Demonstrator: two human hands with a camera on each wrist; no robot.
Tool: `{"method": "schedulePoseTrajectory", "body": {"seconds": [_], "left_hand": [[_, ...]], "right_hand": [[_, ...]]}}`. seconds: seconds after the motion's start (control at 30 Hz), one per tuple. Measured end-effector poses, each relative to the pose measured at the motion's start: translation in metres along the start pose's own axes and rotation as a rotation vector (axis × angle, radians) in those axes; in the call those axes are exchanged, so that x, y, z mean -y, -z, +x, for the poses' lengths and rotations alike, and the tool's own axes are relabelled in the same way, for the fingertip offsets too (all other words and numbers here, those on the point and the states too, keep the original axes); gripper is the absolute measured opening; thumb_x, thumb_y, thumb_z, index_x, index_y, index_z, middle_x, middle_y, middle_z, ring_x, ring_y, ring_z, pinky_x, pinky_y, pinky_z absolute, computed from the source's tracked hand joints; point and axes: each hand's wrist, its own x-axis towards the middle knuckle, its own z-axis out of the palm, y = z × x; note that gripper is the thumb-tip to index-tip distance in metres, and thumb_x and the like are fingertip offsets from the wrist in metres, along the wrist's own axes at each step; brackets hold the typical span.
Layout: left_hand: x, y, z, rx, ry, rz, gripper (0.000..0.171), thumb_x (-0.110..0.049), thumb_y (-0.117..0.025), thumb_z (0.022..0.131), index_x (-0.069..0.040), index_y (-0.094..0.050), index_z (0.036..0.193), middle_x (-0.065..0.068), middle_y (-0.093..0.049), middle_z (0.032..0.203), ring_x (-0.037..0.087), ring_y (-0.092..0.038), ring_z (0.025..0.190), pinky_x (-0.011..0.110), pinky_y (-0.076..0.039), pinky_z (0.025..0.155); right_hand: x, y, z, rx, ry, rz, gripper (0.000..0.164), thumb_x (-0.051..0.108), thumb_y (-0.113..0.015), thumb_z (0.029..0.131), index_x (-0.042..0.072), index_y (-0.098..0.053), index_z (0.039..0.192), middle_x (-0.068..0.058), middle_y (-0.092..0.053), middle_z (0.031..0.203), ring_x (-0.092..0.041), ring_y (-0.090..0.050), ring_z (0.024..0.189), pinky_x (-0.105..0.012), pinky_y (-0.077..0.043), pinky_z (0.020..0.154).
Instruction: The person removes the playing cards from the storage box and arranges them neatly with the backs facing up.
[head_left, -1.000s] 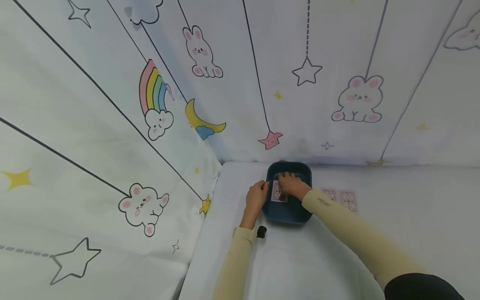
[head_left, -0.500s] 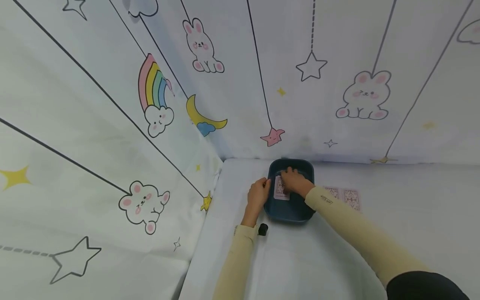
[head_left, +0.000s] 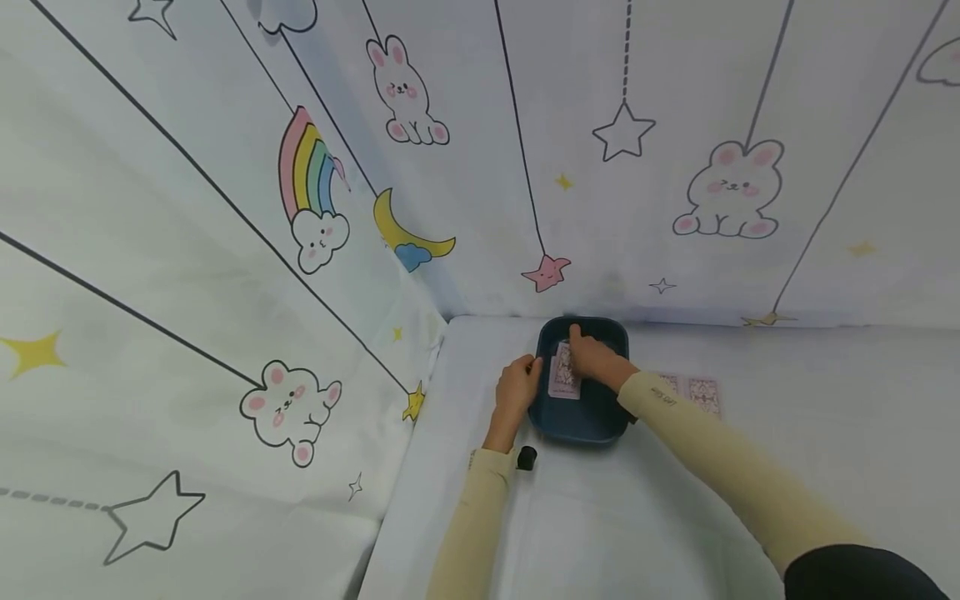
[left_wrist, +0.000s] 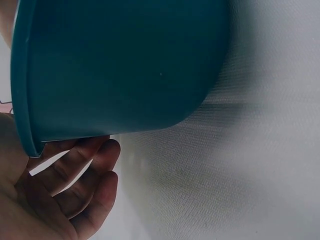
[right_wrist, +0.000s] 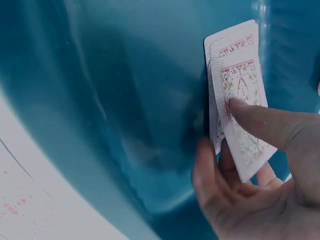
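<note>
A dark teal plastic tub (head_left: 577,429) stands on the white table against the back wall. My left hand (head_left: 516,387) holds its left rim, and in the left wrist view the curled fingers (left_wrist: 102,197) lie against the tub's outer wall. Reaching into the tub, my right hand (head_left: 596,360) pinches a playing card (right_wrist: 245,90), thumb on the patterned back and fingers beneath. Under that card, more playing cards (right_wrist: 231,40) overlap in a slightly fanned stack, backs up. In the head view the stack (head_left: 564,387) is partly covered by the hand.
Two more playing cards lie on the table right of the tub: one card (head_left: 703,396) shows well, the other is partly behind the right sleeve (head_left: 720,458). A small black object (head_left: 527,458) sits beside the left cuff. Printed cloth walls (head_left: 480,208) rise behind and left.
My right hand has shifted slightly right inside the tub, its thumb now pointing up, and a card shows over the stack. The left hand stays at the rim. The head view has tilted slightly.
</note>
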Motion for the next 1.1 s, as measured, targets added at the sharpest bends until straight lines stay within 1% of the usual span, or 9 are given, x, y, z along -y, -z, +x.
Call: {"method": "schedulePoseTrajectory", "body": {"seconds": [0.1,0.2,0.23,0.33,0.47,0.63,0.77,0.93,1.1], "left_hand": [[0.0,0.0,0.0,0.003,0.006,-0.002,0.034,-0.038,-0.049,0.106,-0.013,-0.063,0.089,0.001,-0.058,0.075,0.015,-0.049,0.062,0.027,-0.034,0.055],[0.0,0.0,0.0,0.006,0.006,-0.009,0.034,-0.038,-0.049,0.106,-0.013,-0.064,0.09,0.001,-0.057,0.075,0.015,-0.05,0.063,0.027,-0.034,0.055],[0.0,0.0,0.0,0.006,0.005,-0.013,0.033,-0.038,-0.049,0.106,-0.013,-0.064,0.09,0.001,-0.057,0.075,0.015,-0.05,0.063,0.027,-0.034,0.055],[0.0,0.0,-0.001,0.008,0.0,-0.017,0.033,-0.037,-0.049,0.106,-0.012,-0.063,0.09,0.001,-0.056,0.075,0.015,-0.049,0.062,0.027,-0.034,0.055],[-0.001,0.0,-0.001,0.014,-0.001,-0.014,0.033,-0.037,-0.049,0.106,-0.012,-0.062,0.088,0.001,-0.054,0.073,0.014,-0.048,0.061,0.027,-0.033,0.054],[-0.002,0.002,-0.002,0.021,0.0,-0.01,0.033,-0.037,-0.049,0.106,-0.013,-0.062,0.088,0.0,-0.056,0.072,0.014,-0.049,0.06,0.027,-0.034,0.054],[-0.001,0.001,-0.002,0.018,0.004,-0.009,0.034,-0.038,-0.048,0.106,-0.013,-0.061,0.086,0.0,-0.056,0.071,0.013,-0.049,0.059,0.027,-0.035,0.053],[-0.001,0.0,-0.002,0.007,0.0,-0.001,0.034,-0.038,-0.048,0.106,-0.014,-0.06,0.085,-0.001,-0.054,0.071,0.013,-0.048,0.058,0.027,-0.034,0.053],[-0.003,0.001,-0.003,0.007,-0.004,-0.002,0.034,-0.037,-0.049,0.106,-0.013,-0.061,0.085,0.0,-0.055,0.07,0.013,-0.048,0.058,0.027,-0.034,0.052]], "right_hand": [[-0.001,0.004,-0.003,0.03,-0.004,0.08,0.074,0.005,-0.055,0.098,-0.002,-0.005,0.152,-0.028,-0.06,0.117,-0.031,-0.064,0.089,-0.04,-0.051,0.076],[-0.003,0.007,-0.006,0.025,0.03,0.12,0.063,0.0,-0.054,0.096,0.0,-0.016,0.147,-0.027,-0.059,0.114,-0.029,-0.062,0.086,-0.036,-0.049,0.07],[-0.004,0.007,-0.007,0.018,0.041,0.129,0.059,0.0,-0.055,0.095,0.001,-0.021,0.144,-0.025,-0.059,0.114,-0.028,-0.061,0.087,-0.036,-0.049,0.071],[-0.007,0.007,-0.009,-0.008,0.072,0.149,0.052,-0.002,-0.058,0.093,0.003,-0.03,0.138,-0.027,-0.059,0.12,-0.031,-0.061,0.094,-0.041,-0.052,0.08],[-0.009,0.007,-0.011,-0.034,0.098,0.208,0.047,0.002,-0.059,0.096,0.003,-0.039,0.139,-0.028,-0.056,0.131,-0.033,-0.06,0.104,-0.047,-0.052,0.09],[-0.01,0.013,-0.017,-0.076,0.172,0.241,0.047,0.005,-0.061,0.098,0.0,-0.045,0.141,-0.026,-0.059,0.129,-0.031,-0.06,0.1,-0.044,-0.052,0.086],[-0.013,0.016,-0.022,-0.102,0.216,0.251,0.047,0.007,-0.063,0.097,-0.001,-0.047,0.141,-0.023,-0.062,0.118,-0.028,-0.059,0.093,-0.041,-0.05,0.081],[-0.017,0.019,-0.029,-0.105,0.241,0.306,0.047,0.007,-0.063,0.097,0.0,-0.047,0.141,-0.019,-0.062,0.105,-0.023,-0.059,0.084,-0.034,-0.051,0.071],[-0.021,0.022,-0.037,-0.086,0.283,0.41,0.048,0.004,-0.062,0.097,-0.002,-0.046,0.142,-0.02,-0.062,0.099,-0.024,-0.061,0.079,-0.041,-0.058,0.071]]}}
